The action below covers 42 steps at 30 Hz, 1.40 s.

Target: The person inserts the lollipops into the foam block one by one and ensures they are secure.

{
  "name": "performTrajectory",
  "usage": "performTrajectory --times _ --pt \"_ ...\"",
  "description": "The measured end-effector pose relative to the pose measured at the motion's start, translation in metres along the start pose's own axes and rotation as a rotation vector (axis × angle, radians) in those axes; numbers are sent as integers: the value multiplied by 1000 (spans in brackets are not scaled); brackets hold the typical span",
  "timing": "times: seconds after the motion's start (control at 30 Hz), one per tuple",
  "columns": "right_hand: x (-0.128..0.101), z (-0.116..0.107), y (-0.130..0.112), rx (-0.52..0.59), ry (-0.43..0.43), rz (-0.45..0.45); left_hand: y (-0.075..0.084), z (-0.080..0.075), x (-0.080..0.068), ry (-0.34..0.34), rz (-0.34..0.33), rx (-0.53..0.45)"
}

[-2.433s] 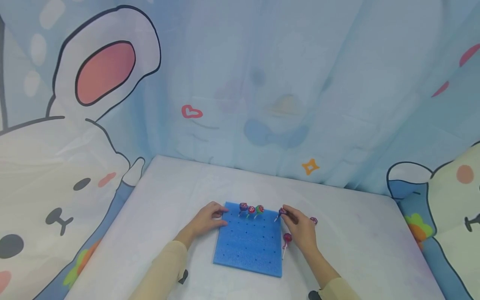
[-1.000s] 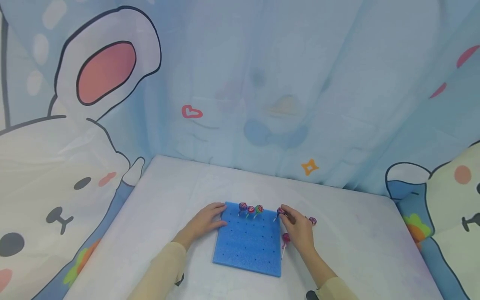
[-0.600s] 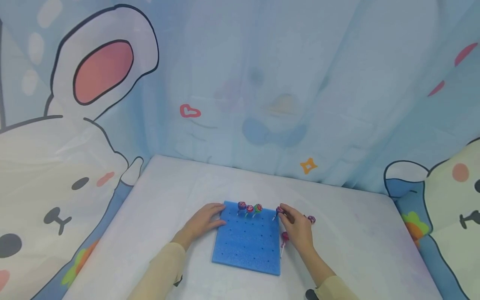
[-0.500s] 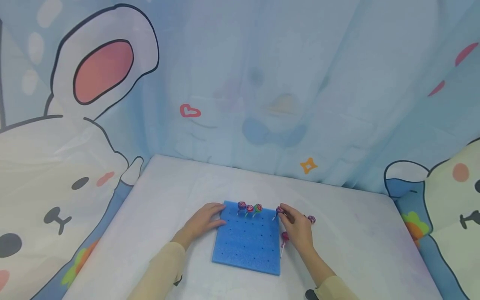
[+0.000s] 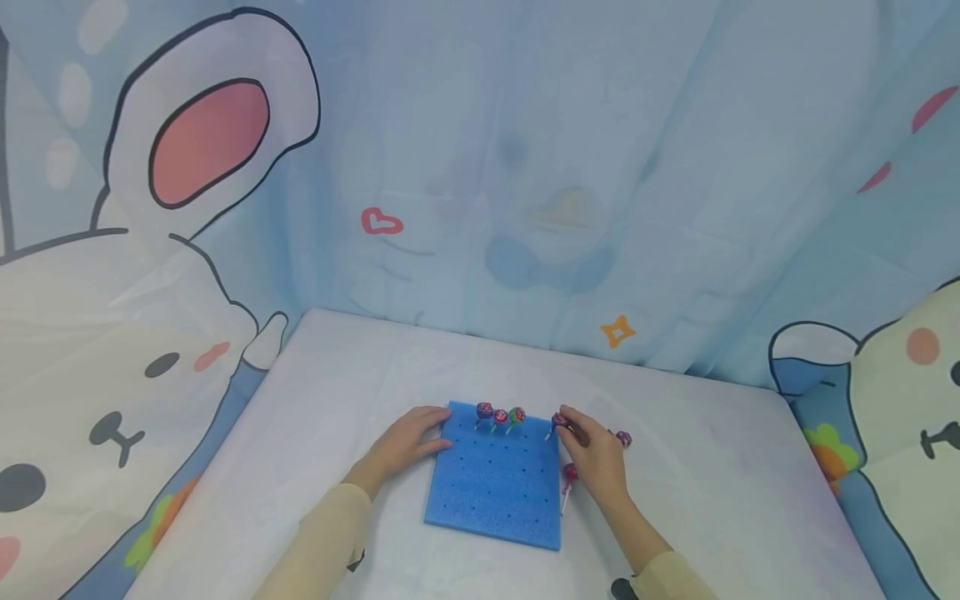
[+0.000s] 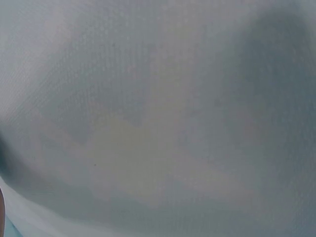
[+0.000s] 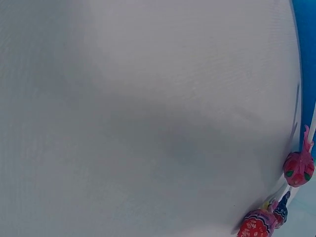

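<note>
A blue foam board [image 5: 495, 492] with rows of small holes lies on the white table [image 5: 360, 383]. Three wrapped lollipops [image 5: 499, 416] stand in its far row. My left hand [image 5: 408, 442] rests on the board's far left corner with fingers laid over its edge. My right hand [image 5: 592, 454] pinches a purple lollipop [image 5: 558, 420] at the board's far right corner. A red lollipop [image 5: 570, 475] lies on the table by the right edge, under my right hand. Another lollipop [image 5: 624, 438] lies further right. The right wrist view shows lollipops [image 7: 298, 168] on the cloth beside the blue board [image 7: 307, 59].
A light blue cartoon curtain [image 5: 525, 183] hangs behind and around the table. The left wrist view shows only white tablecloth [image 6: 158, 118]. Bare white cloth lies to the left and right of the board.
Both hands have stayed almost where they were; the right hand with the purple lollipop has shifted a little towards the board's far right corner.
</note>
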State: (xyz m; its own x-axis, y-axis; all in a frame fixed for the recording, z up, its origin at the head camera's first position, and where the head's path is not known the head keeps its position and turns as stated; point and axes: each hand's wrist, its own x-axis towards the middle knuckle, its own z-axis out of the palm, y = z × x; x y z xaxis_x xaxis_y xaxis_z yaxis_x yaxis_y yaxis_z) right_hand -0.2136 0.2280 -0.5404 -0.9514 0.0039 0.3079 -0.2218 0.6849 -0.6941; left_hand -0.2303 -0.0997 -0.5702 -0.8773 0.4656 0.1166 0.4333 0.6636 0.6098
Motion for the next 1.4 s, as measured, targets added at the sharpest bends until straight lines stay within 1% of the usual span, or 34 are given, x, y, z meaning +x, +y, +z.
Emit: performTrajectory --times 0.1,0.23,0.33,0.43,0.57,0.77,0.93,1.2,1.4 --pt "0 0 0 5 -7 -12 0 -1 0 -3 -1 1" --pt "1 -2 0 -5 -13 -2 2 -3 0 -8 -6 4" --pt "2 -7 0 -24 -4 29 3 -4 0 -11 -14 10" --pt "3 -13 0 -55 2 90 3 -5 0 -14 -18 18" --pt "3 -25 4 -62 21 151 2 -4 1 -11 -14 19" --pt "-1 -43 20 -61 83 184 0 -2 1 -12 -21 10" --pt "-4 -53 26 -70 99 211 0 -2 1 -12 -20 13" --pt "-6 -63 31 -83 143 255 1 -1 0 -10 -19 11" --pt "-14 -65 35 -109 154 296 1 -2 1 -12 -28 15"
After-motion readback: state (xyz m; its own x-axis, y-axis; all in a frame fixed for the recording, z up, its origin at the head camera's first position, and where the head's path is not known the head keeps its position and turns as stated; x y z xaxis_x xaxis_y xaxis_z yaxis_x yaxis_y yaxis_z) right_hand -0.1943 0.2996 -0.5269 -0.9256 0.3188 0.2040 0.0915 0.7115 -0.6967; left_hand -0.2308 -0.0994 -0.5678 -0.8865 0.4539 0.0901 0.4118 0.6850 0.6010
